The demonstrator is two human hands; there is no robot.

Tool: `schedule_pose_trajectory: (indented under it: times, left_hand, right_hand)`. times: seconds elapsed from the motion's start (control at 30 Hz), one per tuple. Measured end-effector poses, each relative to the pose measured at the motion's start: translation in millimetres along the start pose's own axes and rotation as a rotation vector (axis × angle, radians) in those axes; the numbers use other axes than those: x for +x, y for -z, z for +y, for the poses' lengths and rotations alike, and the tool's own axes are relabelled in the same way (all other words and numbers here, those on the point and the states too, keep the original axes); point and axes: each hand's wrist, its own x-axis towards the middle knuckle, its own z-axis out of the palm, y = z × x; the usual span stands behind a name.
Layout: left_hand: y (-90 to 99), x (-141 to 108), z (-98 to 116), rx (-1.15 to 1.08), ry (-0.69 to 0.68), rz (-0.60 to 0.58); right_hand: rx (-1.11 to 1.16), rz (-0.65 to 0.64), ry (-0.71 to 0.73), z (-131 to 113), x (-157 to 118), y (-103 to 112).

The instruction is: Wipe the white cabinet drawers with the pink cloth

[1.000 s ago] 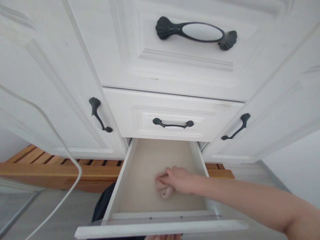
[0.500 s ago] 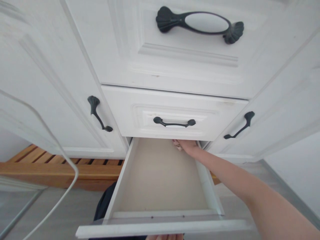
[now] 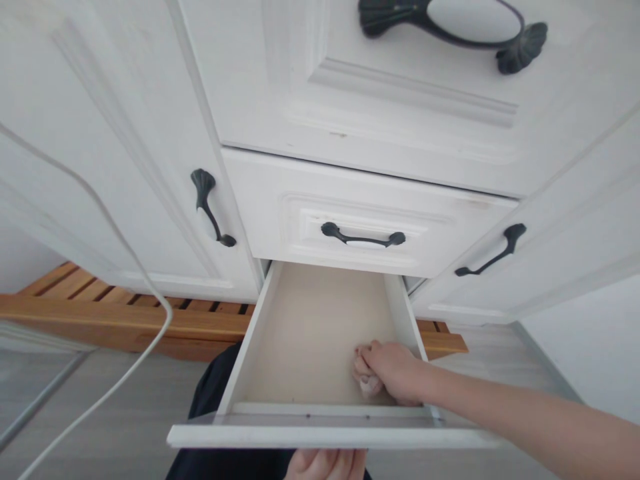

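Observation:
A white drawer (image 3: 330,437) is pulled out from under the cabinet, its pale bottom panel showing. Inside it, near the front right corner, my right hand (image 3: 393,370) is closed around a crumpled pinkish cloth (image 3: 370,385), which rests against the drawer bottom. The forearm passes over the drawer's right side wall. My left hand (image 3: 327,463) is at the drawer's front panel, its fingers curled against the lower edge near the middle; the rest of that hand is out of sight.
White cabinet fronts with dark handles (image 3: 363,239) rise above the drawer. A slatted wooden bench (image 3: 125,317) runs behind, low down. A white cable (image 3: 150,337) hangs at the left. Dark-clothed legs (image 3: 215,387) are beneath the drawer.
My right hand has moved with the cloth from the back of the drawer toward its front right corner. My left hand stays at the front panel. The view has shifted slightly.

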Motion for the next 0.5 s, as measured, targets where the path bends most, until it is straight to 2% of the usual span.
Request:
schedule_pose_trajectory:
  times: [0.13, 0.3, 0.5]
  left_hand:
    - [1.0, -5.6, 5.7, 0.021, 0.030, -0.073]
    - [-17.6, -19.2, 18.1, 0.107, 0.057, 0.048]
    - [-19.3, -16.9, 15.1, 0.108, 0.039, 0.051]
  right_hand:
    - [0.001, -0.028, -0.036, -9.7, -2.7, -10.5]
    - [0.029, -0.038, -0.041, -20.6, 24.5, -14.2]
    - [0.099, -0.048, 0.035, -53.8, 43.1, -9.3]
